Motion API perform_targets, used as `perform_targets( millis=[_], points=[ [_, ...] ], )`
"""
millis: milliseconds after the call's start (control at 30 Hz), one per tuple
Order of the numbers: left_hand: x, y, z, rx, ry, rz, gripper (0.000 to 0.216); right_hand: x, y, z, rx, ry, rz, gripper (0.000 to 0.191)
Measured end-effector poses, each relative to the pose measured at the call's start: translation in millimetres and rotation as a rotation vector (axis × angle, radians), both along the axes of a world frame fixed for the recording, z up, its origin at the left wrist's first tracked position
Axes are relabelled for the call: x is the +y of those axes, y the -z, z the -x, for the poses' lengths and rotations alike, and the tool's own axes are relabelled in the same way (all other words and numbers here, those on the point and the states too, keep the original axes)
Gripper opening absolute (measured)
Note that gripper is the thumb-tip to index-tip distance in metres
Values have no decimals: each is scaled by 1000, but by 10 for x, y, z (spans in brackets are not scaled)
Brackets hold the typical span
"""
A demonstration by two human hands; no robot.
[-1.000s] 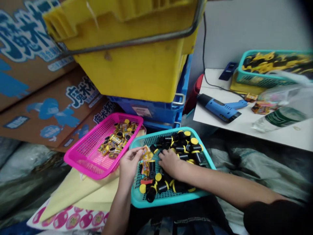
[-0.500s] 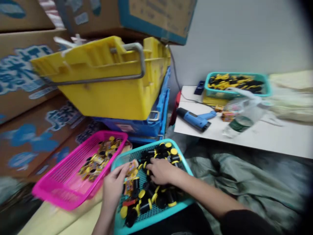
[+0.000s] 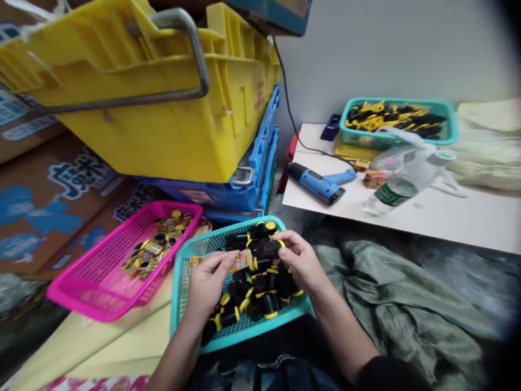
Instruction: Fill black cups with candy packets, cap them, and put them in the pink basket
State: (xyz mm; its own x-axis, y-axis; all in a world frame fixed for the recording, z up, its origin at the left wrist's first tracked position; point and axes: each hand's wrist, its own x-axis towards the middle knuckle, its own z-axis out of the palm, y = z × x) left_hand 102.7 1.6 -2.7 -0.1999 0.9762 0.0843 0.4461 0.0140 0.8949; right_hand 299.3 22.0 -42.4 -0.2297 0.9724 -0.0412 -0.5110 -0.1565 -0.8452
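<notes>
My left hand (image 3: 209,279) pinches a small printed wrapper (image 3: 241,260) with orange and yellow colours. Facing it, my right hand (image 3: 300,259) grips a black cylinder with yellow ends (image 3: 267,250) between thumb and fingers. The wrapper's end and the cylinder are close together; whether they touch I cannot tell. Both hands are over a turquoise basket (image 3: 244,343) holding several more black-and-yellow cylinders (image 3: 266,305). To the left, a pink basket (image 3: 87,293) contains several wrapped pieces (image 3: 157,247) with yellow ends.
Behind the baskets, a yellow crate (image 3: 163,136) rests on blue crates (image 3: 228,198). A white table (image 3: 448,217) at right bears a blue heat gun (image 3: 317,183), a plastic bottle (image 3: 396,190) and another turquoise basket (image 3: 396,140). Brown cartons (image 3: 36,217) stand at left.
My right hand has lifted out of the pile with a black-and-yellow cylinder. My left hand has moved right, bringing the wrapper towards it. The view has shifted slightly.
</notes>
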Motion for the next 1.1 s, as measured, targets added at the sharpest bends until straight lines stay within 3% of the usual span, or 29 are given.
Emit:
perform_targets(
  millis=[267,400,600,767,933,1100],
  points=[
    [-40,2,12,43,45,-138,16,48,-15,44,-252,-120,-41,30],
    [-31,0,-40,66,68,-103,16,51,8,61,-274,-131,1,32],
    [-53,2,-87,-37,136,22,24,-15,98,164,-173,-91,6,42],
    [-62,-77,-125,-214,189,86,22,-64,127,229,84,-211,33,32],
    [-88,-74,-229,-319,176,219,27,-97,154,316,353,-456,206,51],
    [-110,-17,-247,-327,153,216,27,-92,227,345,326,-394,184,50]
  ],
)
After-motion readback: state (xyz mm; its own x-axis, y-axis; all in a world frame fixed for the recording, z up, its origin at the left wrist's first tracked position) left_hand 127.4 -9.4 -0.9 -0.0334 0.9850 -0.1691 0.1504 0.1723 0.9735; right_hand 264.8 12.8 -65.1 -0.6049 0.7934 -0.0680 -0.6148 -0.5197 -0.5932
